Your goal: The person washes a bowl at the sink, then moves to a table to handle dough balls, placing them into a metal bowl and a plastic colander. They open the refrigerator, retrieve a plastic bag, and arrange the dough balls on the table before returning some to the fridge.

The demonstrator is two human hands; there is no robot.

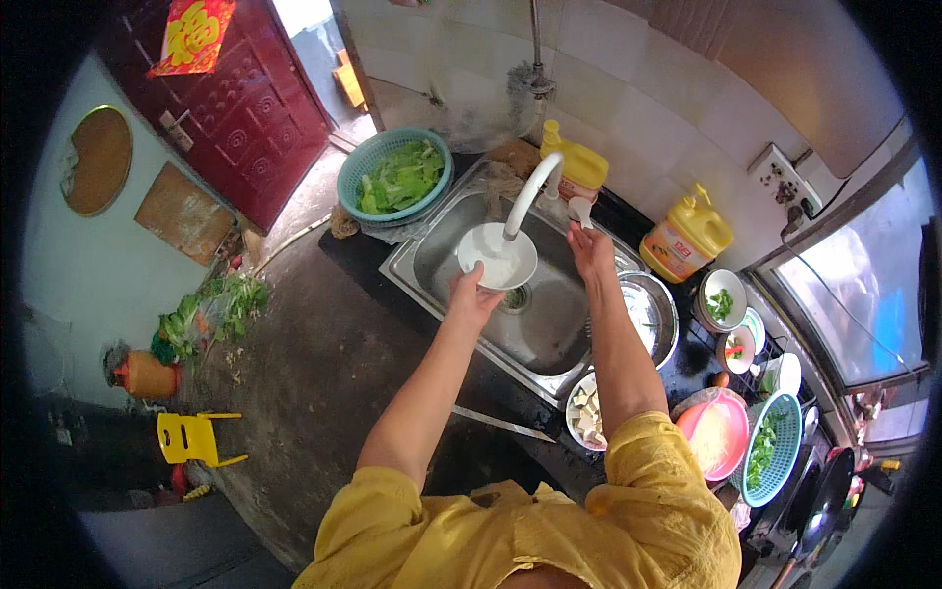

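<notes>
My left hand (475,294) grips the near rim of a white bowl (482,247), its thumb on the inside. The bowl is held above the stainless steel sink (434,272), right under the spout of a white curved faucet (531,193). Something pale, perhaps water, shows in the bowl. My right hand (591,250) reaches over the sink's far right side, its fingertips at the white faucet lever (580,210). Below the bowl, the sink drain (517,298) is partly visible.
A teal basket of leafy greens (397,177) stands left of the sink. Yellow detergent jugs (684,239) stand along the wall. Beside my right arm are a steel basin (666,316), a bowl of white cubes (585,423) and a pink basin (717,438). A knife blade (508,425) lies near the counter's front edge.
</notes>
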